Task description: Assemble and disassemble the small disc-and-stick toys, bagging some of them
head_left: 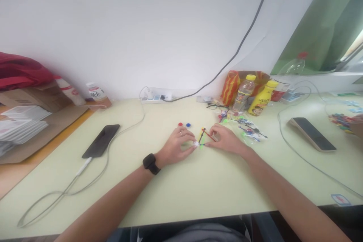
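Observation:
My left hand point(181, 145) pinches a small white piece point(195, 143) between thumb and fingertips; it wears a ring, and a black watch sits on the wrist. That piece meets a little assembly of thin coloured plastic sticks point(201, 136), with black, yellow, red, blue and green parts. From the other side, my right hand point(225, 138) is closed on the sticks, its fingertips at the blue and red ones. Just beyond my left hand lie a red disc point(180, 124) and a blue disc point(188, 125). The exact joints are too small to make out.
Bags of loose plastic parts point(251, 128) lie beyond my right hand, near two yellow-capped bottles point(259, 100). A phone point(101, 141) on a looping cable is at left. On the right stands a tilted device point(313, 134). A power strip point(155, 97) lies by the wall.

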A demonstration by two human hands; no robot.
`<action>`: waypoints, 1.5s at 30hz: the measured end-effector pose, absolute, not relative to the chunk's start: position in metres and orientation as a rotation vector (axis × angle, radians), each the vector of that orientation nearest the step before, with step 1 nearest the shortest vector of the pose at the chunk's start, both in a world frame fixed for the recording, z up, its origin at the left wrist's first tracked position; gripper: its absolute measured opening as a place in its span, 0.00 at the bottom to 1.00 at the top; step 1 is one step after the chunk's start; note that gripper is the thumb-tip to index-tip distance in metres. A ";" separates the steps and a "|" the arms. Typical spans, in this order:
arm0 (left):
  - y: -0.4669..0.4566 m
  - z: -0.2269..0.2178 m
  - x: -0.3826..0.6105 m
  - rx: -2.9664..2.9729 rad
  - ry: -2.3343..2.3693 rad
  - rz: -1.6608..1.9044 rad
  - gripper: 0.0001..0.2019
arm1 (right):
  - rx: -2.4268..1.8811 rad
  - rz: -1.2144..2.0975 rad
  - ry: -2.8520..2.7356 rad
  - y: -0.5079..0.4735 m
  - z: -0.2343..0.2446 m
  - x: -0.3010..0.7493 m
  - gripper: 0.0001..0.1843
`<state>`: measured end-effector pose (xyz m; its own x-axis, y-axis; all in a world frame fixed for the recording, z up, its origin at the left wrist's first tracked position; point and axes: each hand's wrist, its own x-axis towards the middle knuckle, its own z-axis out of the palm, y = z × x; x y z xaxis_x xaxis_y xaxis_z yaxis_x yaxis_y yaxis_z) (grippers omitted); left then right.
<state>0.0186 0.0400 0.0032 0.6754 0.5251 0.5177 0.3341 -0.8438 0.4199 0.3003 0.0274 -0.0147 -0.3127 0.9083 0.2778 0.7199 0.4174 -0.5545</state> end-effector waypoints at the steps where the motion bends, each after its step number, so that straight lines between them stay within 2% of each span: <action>1: 0.037 0.004 0.019 2.607 0.656 0.904 0.08 | -1.402 0.398 -2.104 0.030 -0.018 0.300 0.20; 8: 0.028 0.003 0.025 2.687 0.535 0.661 0.07 | -1.524 0.201 -1.967 0.039 -0.032 0.300 0.15; 14: 0.033 0.000 0.024 2.687 0.601 0.695 0.07 | -1.635 0.202 -1.910 0.046 -0.038 0.308 0.06; 21: 0.039 -0.003 0.024 2.666 0.647 0.739 0.08 | -1.656 0.175 -1.905 0.050 -0.039 0.306 0.06; 27: 0.041 0.000 0.022 2.625 0.660 0.803 0.16 | -1.624 0.094 -1.792 0.053 -0.037 0.312 0.02; 30: 0.040 0.000 0.021 2.633 0.669 0.801 0.15 | -1.532 0.235 -1.704 0.054 -0.039 0.313 0.03; 36: 0.039 -0.003 0.023 2.728 0.599 0.769 0.07 | -1.261 0.472 -1.688 0.043 -0.028 0.300 0.03; 40: 0.028 0.007 0.024 2.676 0.704 0.906 0.11 | -1.132 0.568 -1.674 0.025 -0.010 0.283 0.07; 45: 0.005 0.012 0.023 2.462 0.887 1.029 0.20 | -0.990 0.759 -1.798 -0.004 -0.008 0.262 0.04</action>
<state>0.0230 0.0051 0.0124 0.5459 0.6560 0.5212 0.4187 -0.7524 0.5085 0.2625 -0.0036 -0.0078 -0.2559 0.8696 0.4224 0.3043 0.4871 -0.8186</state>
